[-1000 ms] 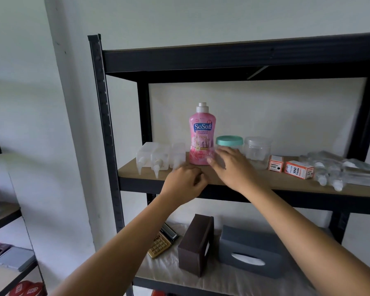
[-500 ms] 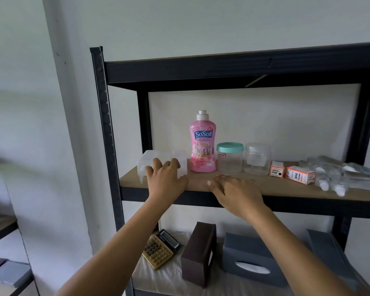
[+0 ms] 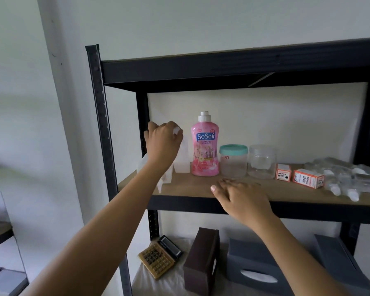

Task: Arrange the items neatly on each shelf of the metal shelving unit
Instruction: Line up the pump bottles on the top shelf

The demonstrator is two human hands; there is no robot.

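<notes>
Metal shelving unit (image 3: pixel 103 133), seen from the head camera, is black with perforated uprights and tan board shelves against a pale wall. On the middle shelf (image 3: pixel 201 186) the left hand (image 3: pixel 162 144) is raised at the left end, its fingers curled round the top of a translucent plastic container (image 3: pixel 181 159); more of these pale containers (image 3: pixel 166 176) stand under the wrist, mostly hidden by the arm and blurred, so their number and shape cannot be told. The right hand (image 3: pixel 241 199) lies palm down on the front of the same shelf, fingers straight and slightly spread, holding nothing.

Just right of the left hand stands a pink bottle (image 3: pixel 205 146) with a white cap, upright, its label reading "SoSoft" with "3in1" above; the smaller print is unreadable. Beside it are a clear jar with a teal lid (image 3: pixel 233 161) and a second clear jar (image 3: pixel 262 161), then two small orange-and-white boxes (image 3: pixel 283 171) (image 3: pixel 308 178) printed "REFILL INK", the second lying on its side. Clear wrapped bottles (image 3: pixel 346 178) lie at the right end, cut off by the frame edge.

On the lower shelf, a tan calculator (image 3: pixel 158 259), a brown tissue box (image 3: pixel 201 259) standing upright and a grey tissue box (image 3: pixel 256 268) rest on a white cloth (image 3: pixel 169 283), partly covered by the forearms. Another grey box (image 3: pixel 338 259) is cut off at the right.
</notes>
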